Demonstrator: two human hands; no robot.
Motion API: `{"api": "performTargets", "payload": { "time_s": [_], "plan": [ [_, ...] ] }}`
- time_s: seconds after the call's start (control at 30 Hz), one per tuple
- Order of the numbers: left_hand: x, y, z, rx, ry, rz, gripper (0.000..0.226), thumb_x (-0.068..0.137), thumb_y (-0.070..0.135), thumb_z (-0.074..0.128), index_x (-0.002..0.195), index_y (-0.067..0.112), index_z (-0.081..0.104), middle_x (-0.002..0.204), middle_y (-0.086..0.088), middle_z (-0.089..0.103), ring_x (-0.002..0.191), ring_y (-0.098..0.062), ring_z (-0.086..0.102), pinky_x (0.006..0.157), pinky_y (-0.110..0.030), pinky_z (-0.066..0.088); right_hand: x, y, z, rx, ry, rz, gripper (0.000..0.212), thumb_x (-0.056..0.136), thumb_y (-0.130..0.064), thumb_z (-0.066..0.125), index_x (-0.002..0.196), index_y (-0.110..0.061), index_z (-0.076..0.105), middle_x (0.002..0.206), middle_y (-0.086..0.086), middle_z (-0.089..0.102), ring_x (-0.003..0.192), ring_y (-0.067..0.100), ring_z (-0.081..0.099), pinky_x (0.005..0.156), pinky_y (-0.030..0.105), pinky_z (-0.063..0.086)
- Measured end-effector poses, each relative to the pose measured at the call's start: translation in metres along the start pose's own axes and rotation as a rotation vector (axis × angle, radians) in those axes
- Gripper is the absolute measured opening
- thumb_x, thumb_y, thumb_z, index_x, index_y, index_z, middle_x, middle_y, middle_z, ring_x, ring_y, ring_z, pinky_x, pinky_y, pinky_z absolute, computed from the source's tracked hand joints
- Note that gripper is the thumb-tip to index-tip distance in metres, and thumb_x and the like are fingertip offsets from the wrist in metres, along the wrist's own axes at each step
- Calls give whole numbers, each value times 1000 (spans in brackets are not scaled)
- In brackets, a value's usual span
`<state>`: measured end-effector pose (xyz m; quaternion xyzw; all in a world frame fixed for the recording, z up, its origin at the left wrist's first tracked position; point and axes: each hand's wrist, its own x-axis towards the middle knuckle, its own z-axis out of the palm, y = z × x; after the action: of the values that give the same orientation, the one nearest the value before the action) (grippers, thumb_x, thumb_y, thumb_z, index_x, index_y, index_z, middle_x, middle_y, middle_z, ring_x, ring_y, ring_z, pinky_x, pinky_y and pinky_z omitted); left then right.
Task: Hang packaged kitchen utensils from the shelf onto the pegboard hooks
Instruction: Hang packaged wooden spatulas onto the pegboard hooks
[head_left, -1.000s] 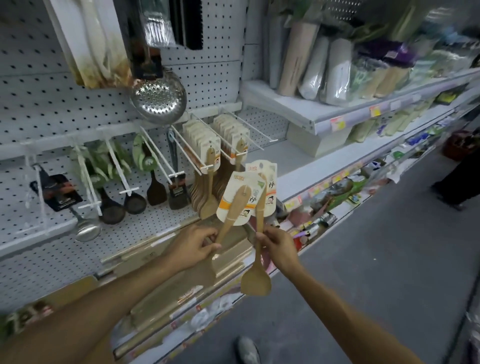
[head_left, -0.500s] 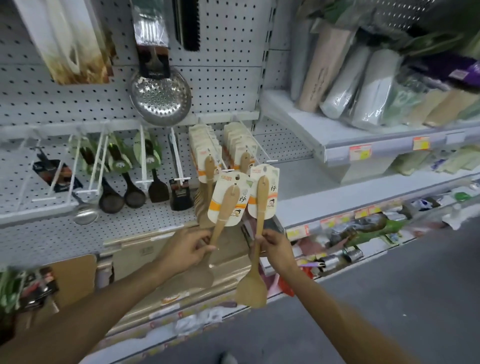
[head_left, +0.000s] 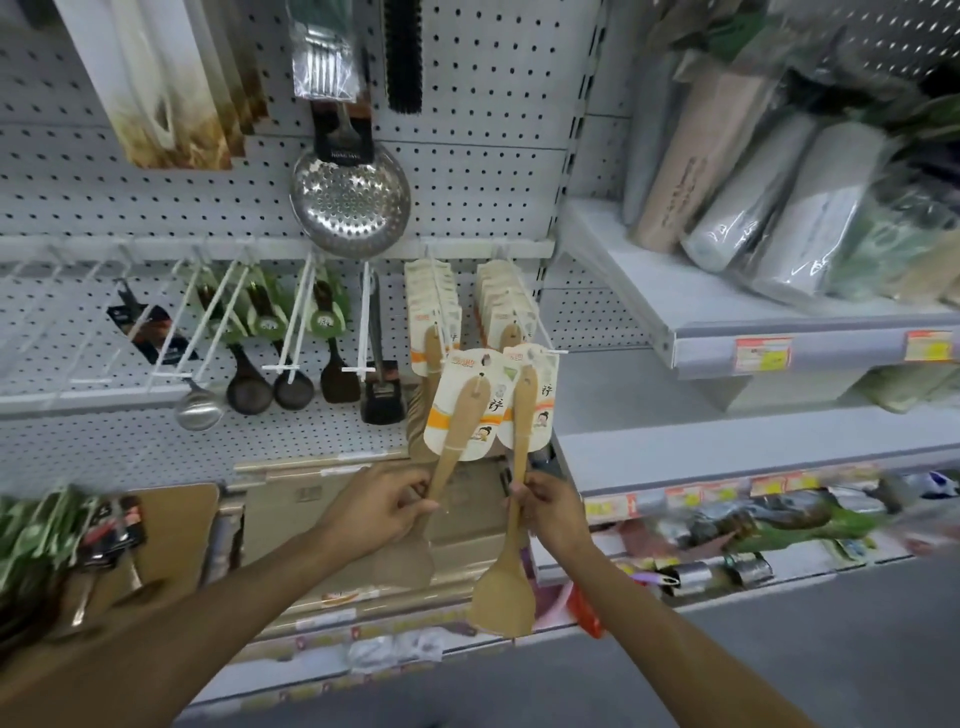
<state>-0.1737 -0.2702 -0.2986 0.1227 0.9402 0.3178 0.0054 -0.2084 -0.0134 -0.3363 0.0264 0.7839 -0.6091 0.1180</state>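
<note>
Two wooden spatulas are held up in front of the pegboard (head_left: 467, 171), one in each hand. The left hand (head_left: 382, 504) curls its fingers round the handle of the left spatula (head_left: 457, 441), whose blade (head_left: 405, 564) hangs below the hand and whose printed card (head_left: 460, 410) stands tilted above it. The right hand (head_left: 548, 506) pinches the handle of the right spatula (head_left: 522, 415) about midway, so that its broad blade (head_left: 504, 597) hangs free below the fingers and its card (head_left: 540, 387) rises just beside the other card, the two overlapping a little. Both cards sit at the outer ends of two white wire hooks (head_left: 543, 332) that already carry rows of the same carded spatulas (head_left: 434, 301); the top edge of the right card seems to reach the hook tip, though whether it is threaded on cannot be told. To the left on the same rail hang dark ladles and turners (head_left: 293, 387) on green cards, a steel ladle (head_left: 200, 410), and above them a round perforated skimmer (head_left: 350, 202). Right of the pegboard, a grey shelf (head_left: 675, 306) bears wrapped rolls (head_left: 753, 202) and price labels (head_left: 762, 354) along its front edge. Below the hands lie flat wooden boards (head_left: 176, 535) on a lower shelf, blurred.
</note>
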Motion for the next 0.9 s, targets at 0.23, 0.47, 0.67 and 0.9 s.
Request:
{"api": "performTargets", "payload": {
  "time_s": [0.23, 0.47, 0.67, 0.9],
  "plan": [
    [11, 0, -1, 49, 14, -35, 13, 84, 40, 76, 90, 29, 71, 83, 21, 71, 76, 6, 61, 68, -17, 49, 40, -13, -5, -103, 42, -63, 29, 93, -28, 62, 81, -1, 64, 75, 16, 68, 67, 18, 61, 64, 36, 49],
    [11, -8, 1, 87, 9, -49, 12, 86, 40, 73, 92, 29, 70, 80, 27, 63, 75, 3, 59, 63, -3, 37, 61, -20, 1, -164, 159, -92, 14, 97, -27, 59, 103, -18, 67, 92, -1, 70, 85, 18, 65, 75, 34, 51],
    [4, -23, 20, 42, 2, -95, 10, 88, 37, 73, 88, 29, 69, 69, 41, 52, 61, 17, 52, 59, -1, 34, 52, -18, 12, -131, -66, -192, 41, 85, -2, 67, 118, -24, 59, 107, -18, 65, 97, -7, 63, 87, 20, 52],
    [-3, -29, 44, -15, -40, -155, 7, 86, 24, 76, 88, 22, 69, 66, 48, 54, 57, 17, 53, 58, -2, 33, 28, -21, 45, 3, -434, -126, 22, 88, -10, 71, 104, -25, 68, 98, -13, 74, 98, 7, 68, 88, 22, 52]
  ]
}}
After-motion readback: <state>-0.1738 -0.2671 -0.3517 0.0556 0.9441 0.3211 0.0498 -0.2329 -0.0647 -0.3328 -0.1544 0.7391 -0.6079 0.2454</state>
